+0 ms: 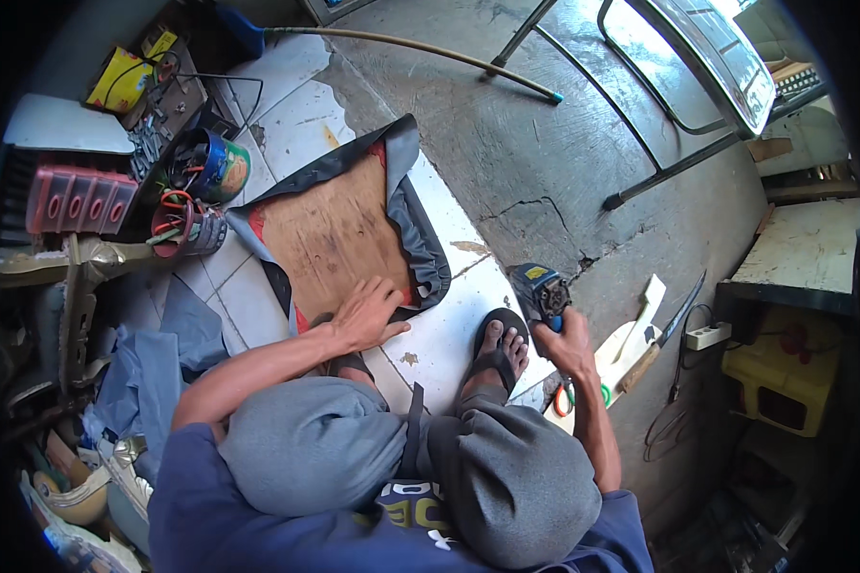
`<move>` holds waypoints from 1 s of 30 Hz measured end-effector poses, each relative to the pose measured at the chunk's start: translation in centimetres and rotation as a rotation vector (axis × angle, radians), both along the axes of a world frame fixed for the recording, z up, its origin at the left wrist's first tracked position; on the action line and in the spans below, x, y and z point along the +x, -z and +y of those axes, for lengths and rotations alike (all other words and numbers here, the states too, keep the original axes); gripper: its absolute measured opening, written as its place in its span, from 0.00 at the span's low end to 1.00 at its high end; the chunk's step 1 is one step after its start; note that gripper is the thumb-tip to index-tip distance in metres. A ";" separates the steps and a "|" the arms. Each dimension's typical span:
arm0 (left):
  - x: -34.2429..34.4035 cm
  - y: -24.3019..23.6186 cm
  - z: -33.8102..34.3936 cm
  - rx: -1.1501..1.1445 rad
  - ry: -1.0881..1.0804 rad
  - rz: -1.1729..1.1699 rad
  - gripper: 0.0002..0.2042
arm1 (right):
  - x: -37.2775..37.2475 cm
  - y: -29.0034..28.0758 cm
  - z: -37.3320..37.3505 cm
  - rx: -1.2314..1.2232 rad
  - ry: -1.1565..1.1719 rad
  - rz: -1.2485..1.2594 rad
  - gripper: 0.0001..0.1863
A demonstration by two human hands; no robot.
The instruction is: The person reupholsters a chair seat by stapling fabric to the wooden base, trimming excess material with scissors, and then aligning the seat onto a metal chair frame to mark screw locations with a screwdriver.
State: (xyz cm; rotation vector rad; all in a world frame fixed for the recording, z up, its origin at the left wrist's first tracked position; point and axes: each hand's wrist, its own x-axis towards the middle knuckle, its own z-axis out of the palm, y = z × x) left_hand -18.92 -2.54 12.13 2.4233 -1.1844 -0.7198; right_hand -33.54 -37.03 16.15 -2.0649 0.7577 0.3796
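A seat panel lies face down on the tiles in front of me. Its bare plywood board [330, 229] is ringed by loosely folded dark grey cover fabric [413, 224], with red material showing at the edges. My left hand [365, 315] rests flat on the board's near edge, fingers stretched out. To the right of the panel, beside my right foot, my right hand [566, 342] is closed round the blue grip of a dark staple gun [541, 289] with a yellow label. The tool is held apart from the panel, and its nose is hard to make out.
Scissors [583, 396] and a wooden-handled knife [664, 339] lie at right. At left stand tubs of tools [222, 167], a red drawer organiser [81, 201] and crumpled grey fabric [153, 368]. A metal-framed chair [640, 105] and a long stick [420, 48] are at the far side.
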 end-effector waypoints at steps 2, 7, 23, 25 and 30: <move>-1.3 2.2 -0.4 -0.097 -0.080 -0.083 0.21 | 2.0 -1.8 3.5 0.004 -0.056 0.031 0.21; -0.2 7.4 -3.5 -0.278 -0.247 -0.143 0.14 | 3.4 -2.2 4.7 -0.061 -0.175 0.061 0.22; 4.9 7.4 -4.5 -0.369 -0.461 -0.070 0.05 | 11.2 1.3 8.3 -0.016 -0.581 0.153 0.20; 5.0 7.4 -4.3 -0.349 -0.456 -0.072 0.06 | 11.4 1.2 8.5 -0.017 -0.550 0.112 0.20; 5.3 7.7 -4.0 -0.383 -0.434 -0.077 0.06 | 11.8 2.0 8.8 -0.046 -0.518 0.081 0.21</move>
